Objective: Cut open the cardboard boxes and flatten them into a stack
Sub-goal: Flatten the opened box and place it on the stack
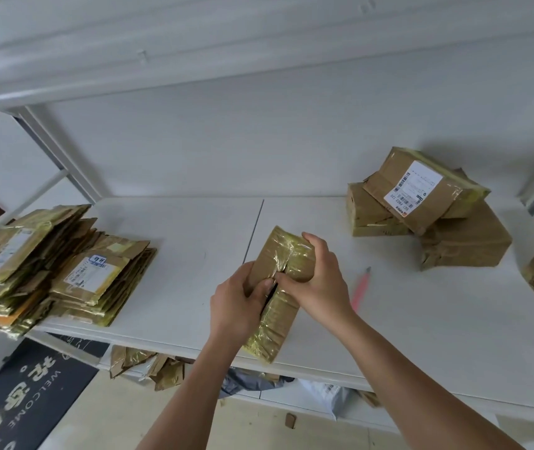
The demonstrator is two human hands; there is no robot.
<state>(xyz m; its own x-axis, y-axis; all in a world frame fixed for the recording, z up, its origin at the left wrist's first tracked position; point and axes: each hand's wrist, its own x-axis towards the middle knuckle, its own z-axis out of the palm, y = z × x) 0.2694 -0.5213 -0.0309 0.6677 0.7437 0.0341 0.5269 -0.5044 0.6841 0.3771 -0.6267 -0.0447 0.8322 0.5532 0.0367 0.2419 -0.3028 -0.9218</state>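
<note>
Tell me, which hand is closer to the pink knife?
The right hand. It grips the taped box, and the pink knife lies on the shelf just to its right. The left hand holds the box's other side, farther from the knife.

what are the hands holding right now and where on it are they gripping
Both hands hold one taped cardboard box on the shelf. The left hand grips its left side; the right hand grips its right side, with thumbs at the slit along the top seam.
</note>
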